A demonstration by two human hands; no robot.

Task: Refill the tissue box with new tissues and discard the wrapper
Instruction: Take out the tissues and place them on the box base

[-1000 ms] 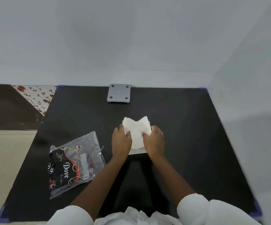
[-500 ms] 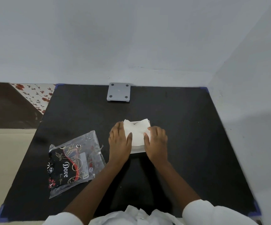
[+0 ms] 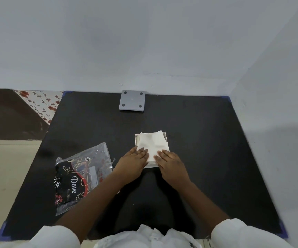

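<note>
A white stack of tissues [image 3: 151, 144] lies inside an open white tissue box [image 3: 165, 136] at the middle of the black table. My left hand [image 3: 133, 162] rests flat on the stack's near left corner, fingers together. My right hand [image 3: 170, 162] lies flat on the near right corner. Both palms press down and grip nothing. The box's near rim is hidden under my hands. The empty clear and black plastic wrapper [image 3: 81, 176] lies flat on the table to the left of my left forearm.
A grey square lid or base with four round feet [image 3: 132, 100] lies at the table's [image 3: 207, 140] far edge against the wall. A wall stands close along the right side. Floor drops away past the table's left edge.
The raised tissue folds have been pushed down flat into the box. My hands went from pinching the tissues to lying flat on them and slid toward the near edge.
</note>
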